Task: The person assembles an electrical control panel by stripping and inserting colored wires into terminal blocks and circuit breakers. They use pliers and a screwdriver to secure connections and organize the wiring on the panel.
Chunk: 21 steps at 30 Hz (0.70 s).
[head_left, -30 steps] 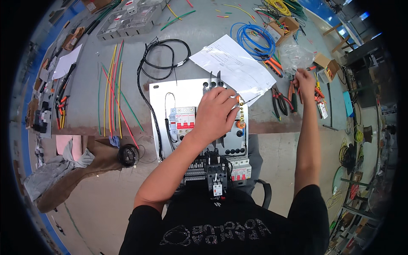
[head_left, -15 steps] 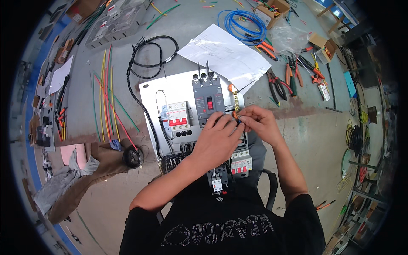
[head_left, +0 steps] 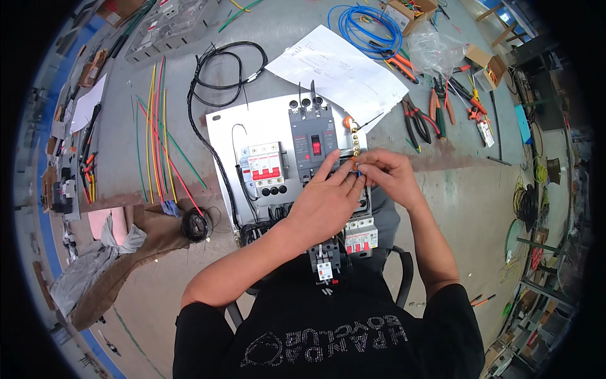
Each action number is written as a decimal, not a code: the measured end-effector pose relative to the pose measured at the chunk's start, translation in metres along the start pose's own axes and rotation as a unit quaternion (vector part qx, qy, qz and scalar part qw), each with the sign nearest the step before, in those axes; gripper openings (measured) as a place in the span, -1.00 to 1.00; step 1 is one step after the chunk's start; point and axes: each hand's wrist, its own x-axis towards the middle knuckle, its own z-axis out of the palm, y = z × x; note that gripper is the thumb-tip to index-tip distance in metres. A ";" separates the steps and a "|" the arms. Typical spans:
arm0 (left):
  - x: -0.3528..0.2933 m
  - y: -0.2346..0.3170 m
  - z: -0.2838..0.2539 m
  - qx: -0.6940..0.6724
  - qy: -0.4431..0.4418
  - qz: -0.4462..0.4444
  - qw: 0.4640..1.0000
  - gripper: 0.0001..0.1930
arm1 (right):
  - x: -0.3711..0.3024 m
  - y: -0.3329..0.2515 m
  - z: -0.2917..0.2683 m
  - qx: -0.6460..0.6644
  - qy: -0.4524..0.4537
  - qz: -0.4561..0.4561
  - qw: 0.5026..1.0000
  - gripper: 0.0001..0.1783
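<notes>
A white metal mounting plate (head_left: 221,129) carries electrical parts and rests partly over the table edge, close to my body. At its right side, my left hand (head_left: 325,199) reaches across with fingers together, fingertips at the lower end of a brass terminal bar (head_left: 355,140). Meeting them from the right, my right hand (head_left: 390,179) pinches at the same spot. Small orange and blue bits show between the fingertips; what exactly they grip is hidden. An orange insulator (head_left: 348,122) tops the bar. Left of it sits a large grey circuit breaker (head_left: 315,142) with a red switch.
A smaller red-levered breaker (head_left: 265,165) sits left on the plate, another breaker (head_left: 361,239) below my hands. Paper sheets (head_left: 341,72) overlap the plate's top. Around lie black cable (head_left: 203,82), blue wire coil (head_left: 369,31), pliers (head_left: 418,123) and coloured wires (head_left: 158,132).
My view has shifted slightly. Both hands stay together at the bar's lower end; the left index finger has spread upward from the others, and the orange piece there is now more covered.
</notes>
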 end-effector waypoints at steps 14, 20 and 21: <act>0.000 0.001 0.000 -0.024 0.018 -0.005 1.000 -0.51 | 0.002 -0.003 -0.032 -0.296 0.181 -0.136 0.928 -0.85; -0.001 0.001 0.002 -0.032 0.036 -0.009 0.999 -0.51 | 0.016 0.004 -0.055 -0.426 0.224 -0.111 0.870 -0.77; -0.001 0.000 0.003 -0.029 0.041 -0.005 0.999 -0.51 | 0.018 0.007 -0.056 -0.436 0.221 -0.104 0.866 -0.76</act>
